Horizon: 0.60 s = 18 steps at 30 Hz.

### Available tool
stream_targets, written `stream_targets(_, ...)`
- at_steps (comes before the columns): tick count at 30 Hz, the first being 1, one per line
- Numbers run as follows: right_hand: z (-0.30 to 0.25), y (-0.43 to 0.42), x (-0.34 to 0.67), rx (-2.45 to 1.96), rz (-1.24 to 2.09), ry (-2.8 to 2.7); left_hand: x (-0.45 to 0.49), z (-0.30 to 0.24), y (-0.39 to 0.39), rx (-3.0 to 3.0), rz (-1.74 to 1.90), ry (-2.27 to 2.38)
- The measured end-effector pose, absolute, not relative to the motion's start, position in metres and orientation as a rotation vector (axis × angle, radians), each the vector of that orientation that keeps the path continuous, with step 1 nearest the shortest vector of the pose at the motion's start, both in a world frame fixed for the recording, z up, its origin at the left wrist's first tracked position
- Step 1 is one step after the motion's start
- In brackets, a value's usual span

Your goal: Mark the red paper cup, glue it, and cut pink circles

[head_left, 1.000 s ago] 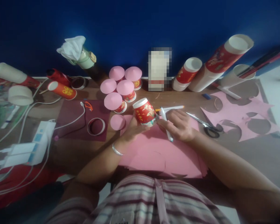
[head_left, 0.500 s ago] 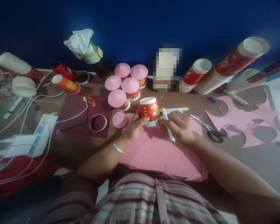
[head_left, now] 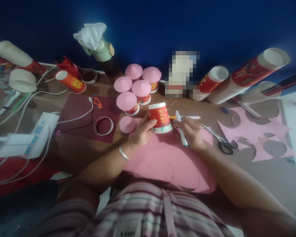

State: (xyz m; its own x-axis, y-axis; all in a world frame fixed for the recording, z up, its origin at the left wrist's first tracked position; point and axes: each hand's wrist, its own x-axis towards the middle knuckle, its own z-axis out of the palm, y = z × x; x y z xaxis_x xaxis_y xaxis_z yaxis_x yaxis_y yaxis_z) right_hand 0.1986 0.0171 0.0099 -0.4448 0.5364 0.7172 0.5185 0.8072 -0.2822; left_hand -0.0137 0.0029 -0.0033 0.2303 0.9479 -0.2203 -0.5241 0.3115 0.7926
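Note:
A red paper cup (head_left: 160,116) with gold characters and a teal pattern along its lower edge is in my left hand (head_left: 143,131), thumb across its front. My right hand (head_left: 191,133) is closed round a white marker (head_left: 181,128) with a teal end, just right of the cup. Whether the right fingers touch the cup I cannot tell. Under both hands lies a stack of pink paper (head_left: 160,161) with faint curved lines. A flat pink paper disc (head_left: 127,124) lies left of the cup, below several cups topped with pink paper cones (head_left: 126,101).
Scissors (head_left: 223,143) and pink paper with round cut-outs (head_left: 255,131) lie at right. Tall stacks of paper cups (head_left: 246,74) stand behind them. At left are a tape roll (head_left: 103,126), an orange cutter (head_left: 97,102) and a power strip (head_left: 40,135) with cables. A bottle (head_left: 102,49) stands at the back.
The cup has turned in my left hand, so the gold characters now face me and more of the teal edge shows. The marker remains in my right hand. The view has shifted slightly.

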Motion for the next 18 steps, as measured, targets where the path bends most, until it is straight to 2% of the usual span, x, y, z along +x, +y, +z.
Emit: stream_targets(18, 0.018, 0.012, 0.204, -0.944, 0.287, -1.857, -0.015, 0.002, -0.001, 0.864, 1.075, 0.793)
